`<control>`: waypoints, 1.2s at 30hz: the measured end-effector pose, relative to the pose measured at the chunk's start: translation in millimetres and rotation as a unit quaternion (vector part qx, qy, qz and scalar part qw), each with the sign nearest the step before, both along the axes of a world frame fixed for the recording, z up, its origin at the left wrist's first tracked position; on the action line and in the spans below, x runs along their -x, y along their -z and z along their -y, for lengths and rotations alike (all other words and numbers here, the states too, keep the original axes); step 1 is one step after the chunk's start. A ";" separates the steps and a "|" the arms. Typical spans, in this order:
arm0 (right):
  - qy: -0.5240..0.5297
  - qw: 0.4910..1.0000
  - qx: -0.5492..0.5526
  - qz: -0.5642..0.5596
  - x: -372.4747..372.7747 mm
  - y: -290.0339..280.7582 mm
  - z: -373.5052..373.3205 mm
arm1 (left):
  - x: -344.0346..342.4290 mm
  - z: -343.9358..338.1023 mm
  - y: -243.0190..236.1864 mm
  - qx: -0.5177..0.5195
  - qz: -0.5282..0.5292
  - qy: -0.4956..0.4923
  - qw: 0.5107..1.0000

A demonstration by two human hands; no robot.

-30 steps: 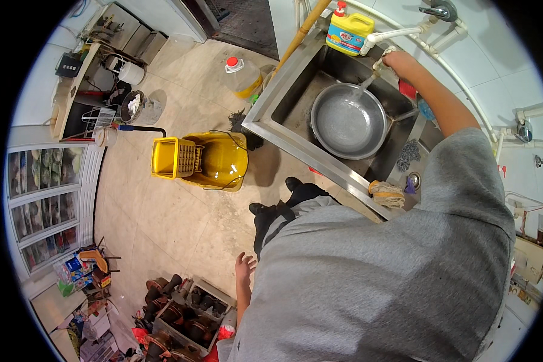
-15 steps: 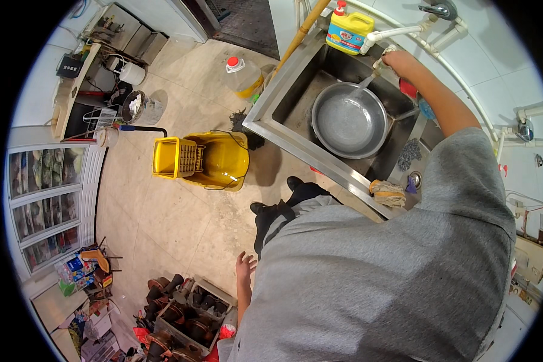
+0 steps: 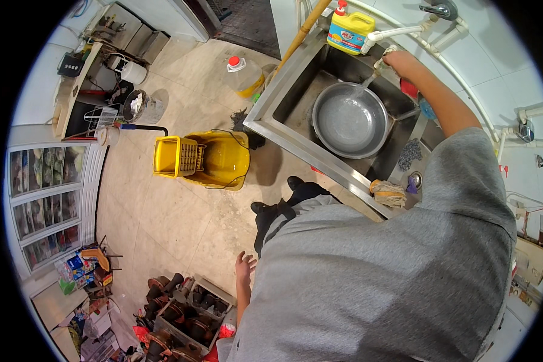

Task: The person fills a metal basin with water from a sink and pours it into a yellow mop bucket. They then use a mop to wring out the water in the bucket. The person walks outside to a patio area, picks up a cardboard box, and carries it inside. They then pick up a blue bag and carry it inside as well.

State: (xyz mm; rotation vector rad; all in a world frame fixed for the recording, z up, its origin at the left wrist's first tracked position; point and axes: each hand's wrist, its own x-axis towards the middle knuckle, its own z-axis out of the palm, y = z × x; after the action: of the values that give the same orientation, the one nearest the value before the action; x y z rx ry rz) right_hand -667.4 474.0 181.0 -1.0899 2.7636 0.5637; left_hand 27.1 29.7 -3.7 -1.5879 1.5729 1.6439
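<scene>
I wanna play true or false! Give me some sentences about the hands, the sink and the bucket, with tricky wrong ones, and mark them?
1. The right hand is at the tap. True.
2. The left hand holds a sponge. False: it is open and empty.
3. A round metal basin sits in the sink. True.
4. The bucket is blue. False: it is yellow.
5. The red-capped jug stands on the floor. True.

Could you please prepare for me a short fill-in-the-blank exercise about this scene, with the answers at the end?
1. The right hand is at the tap, while the left hand holds ____.
2. In the sink, the metal basin catches running ____.
3. The mop bucket on the floor is coloured ____.
Answers: nothing; water; yellow.
</scene>
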 end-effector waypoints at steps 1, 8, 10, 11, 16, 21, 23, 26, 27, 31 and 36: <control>0.007 1.000 -0.003 0.003 0.3 0.1 -0.4 | 0.7 0.0 0.0 0.001 0.000 0.003 1.000; -0.017 1.000 -0.006 -0.007 4.2 4.3 -5.4 | -1.1 0.9 1.0 -0.001 0.001 0.000 1.000; -0.003 1.000 0.010 -0.010 5.2 10.2 -10.2 | -1.9 1.3 1.7 -0.004 0.001 -0.006 1.000; 0.003 1.000 0.018 -0.011 6.4 12.6 -12.3 | -2.4 1.6 1.9 -0.005 0.000 -0.007 1.000; 0.037 0.999 0.026 0.022 10.5 15.2 -9.9 | -7.9 4.3 4.0 -0.003 -0.004 -0.015 1.000; 0.038 0.997 0.061 0.020 1.7 12.4 -13.2 | -4.9 1.7 0.4 -0.001 0.007 -0.015 1.000; 0.079 0.992 0.077 0.054 -0.9 7.1 -13.2 | -2.1 0.3 -2.1 0.001 0.015 -0.012 1.000; 0.172 0.979 0.096 0.059 0.2 6.2 -18.0 | 0.8 0.7 -3.0 0.001 0.022 -0.006 1.000; 0.182 0.977 0.091 0.065 0.6 6.5 -18.5 | -0.6 2.1 -1.5 0.000 0.022 -0.008 1.000; 0.208 0.969 0.096 0.096 2.2 9.0 -21.2 | -5.3 7.1 4.6 -0.014 0.007 -0.033 0.999; 0.206 0.966 0.113 0.106 -1.5 7.7 -20.1 | -3.7 10.3 9.8 -0.012 -0.009 -0.030 0.999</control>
State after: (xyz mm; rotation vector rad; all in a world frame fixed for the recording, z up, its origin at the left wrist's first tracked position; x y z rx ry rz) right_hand -666.0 494.1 173.3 -0.5342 2.7857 0.0748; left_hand 30.9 19.4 -13.5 -1.6275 1.5216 1.7064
